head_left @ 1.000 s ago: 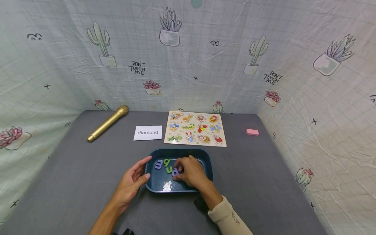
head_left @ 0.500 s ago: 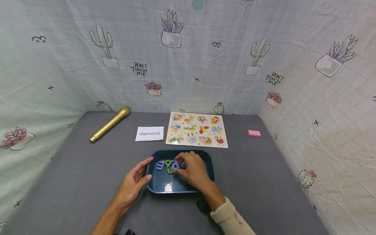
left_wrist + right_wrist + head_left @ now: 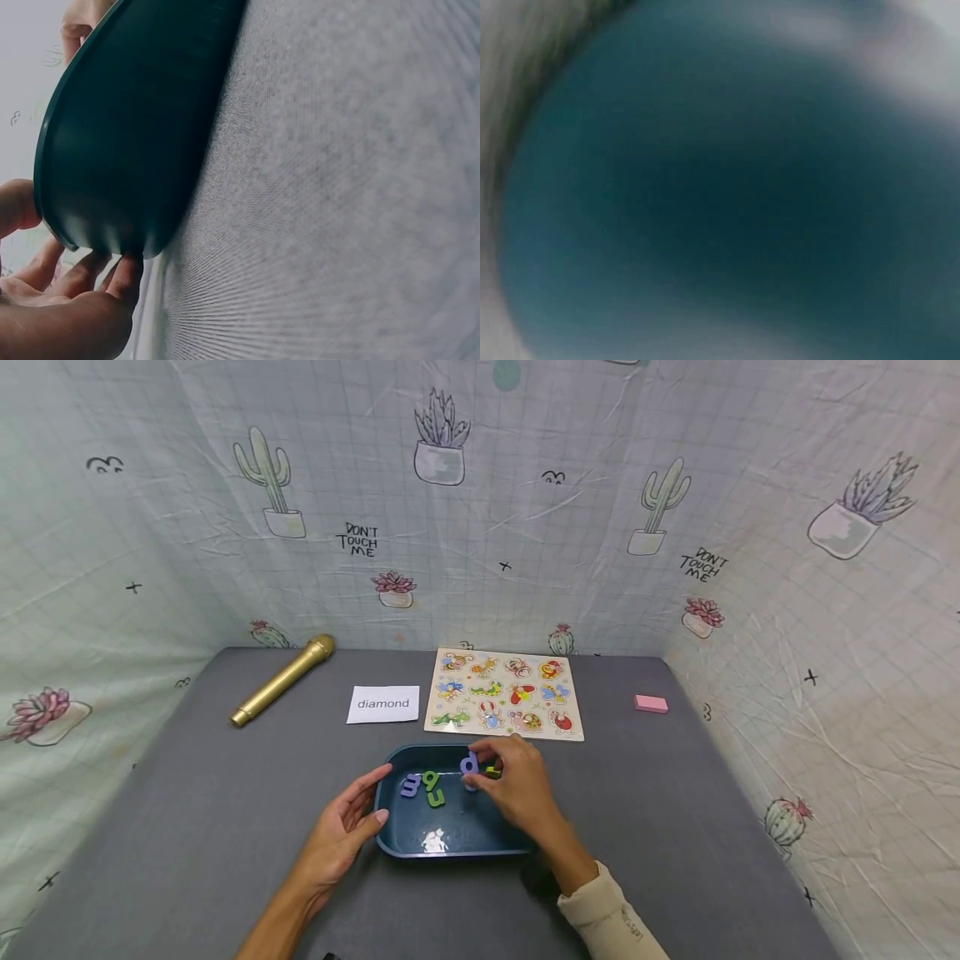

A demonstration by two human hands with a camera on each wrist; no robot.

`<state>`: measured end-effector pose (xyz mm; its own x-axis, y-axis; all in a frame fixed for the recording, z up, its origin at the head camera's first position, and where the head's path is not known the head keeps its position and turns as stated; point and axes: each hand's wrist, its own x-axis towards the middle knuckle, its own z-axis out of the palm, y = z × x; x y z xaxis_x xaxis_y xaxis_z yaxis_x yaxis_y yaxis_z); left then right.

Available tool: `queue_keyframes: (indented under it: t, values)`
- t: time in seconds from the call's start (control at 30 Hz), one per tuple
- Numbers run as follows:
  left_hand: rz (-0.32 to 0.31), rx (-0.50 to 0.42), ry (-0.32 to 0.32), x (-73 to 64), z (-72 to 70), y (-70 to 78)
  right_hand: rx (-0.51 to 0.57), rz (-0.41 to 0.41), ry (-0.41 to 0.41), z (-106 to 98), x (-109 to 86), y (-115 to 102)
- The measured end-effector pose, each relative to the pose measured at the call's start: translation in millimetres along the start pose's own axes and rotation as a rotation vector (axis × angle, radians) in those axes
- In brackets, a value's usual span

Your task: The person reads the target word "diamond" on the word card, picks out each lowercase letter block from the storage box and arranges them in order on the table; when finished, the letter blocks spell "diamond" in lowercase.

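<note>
A dark teal tray (image 3: 420, 843) holds several plastic letters. My left hand (image 3: 337, 839) rests at its left end, index finger and thumb spread along the rim; in the left wrist view, the fingertips (image 3: 129, 264) press against the outer wall. Over the tray's right half, my right hand (image 3: 519, 781) pinches a purple letter d (image 3: 469, 763), thumb below and fingers above. Left of it lie a purple m (image 3: 410, 786), a green letter (image 3: 430, 780) and another green letter (image 3: 436, 798). Another green piece (image 3: 492, 772) shows partly behind the right hand. The right wrist view is a teal blur.
Behind the tray lie a white card (image 3: 383, 704) reading "diamond" and a wooden insect puzzle board (image 3: 504, 695). A gold microphone (image 3: 281, 681) sits at the back left, a pink block (image 3: 650, 703) at the back right. A patterned cloth (image 3: 498, 527) surrounds the grey table (image 3: 645, 827).
My right hand has taken hold of the purple d and moved it rightward, away from the other letters. The left hand stays at the tray's left end. The head view has shifted slightly.
</note>
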<state>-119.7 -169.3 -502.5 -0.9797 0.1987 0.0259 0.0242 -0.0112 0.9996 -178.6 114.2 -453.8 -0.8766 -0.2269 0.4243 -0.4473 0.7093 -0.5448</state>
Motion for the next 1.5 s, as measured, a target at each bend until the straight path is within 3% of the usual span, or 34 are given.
queue_keyframes:
  t: [0.3, 0.77, 1.03, 1.5]
  values:
    - [-0.003, 0.013, 0.008, 0.7, 1.0, 0.9, -0.021, 0.027, 0.09, -32, 2.0, 23]
    - [-0.006, 0.015, 0.018, -1.2, 1.2, 0.6, -0.092, 0.111, 0.097, -70, -4.4, 70]
    - [-0.029, 0.034, 0.026, -0.6, 2.5, 1.8, -0.15, 0.149, 0.03, -75, -6.2, 96]
    - [-0.04, 0.03, 0.035, -0.5, 2.9, 2.3, -0.218, 0.306, -0.209, -70, 4.8, 119]
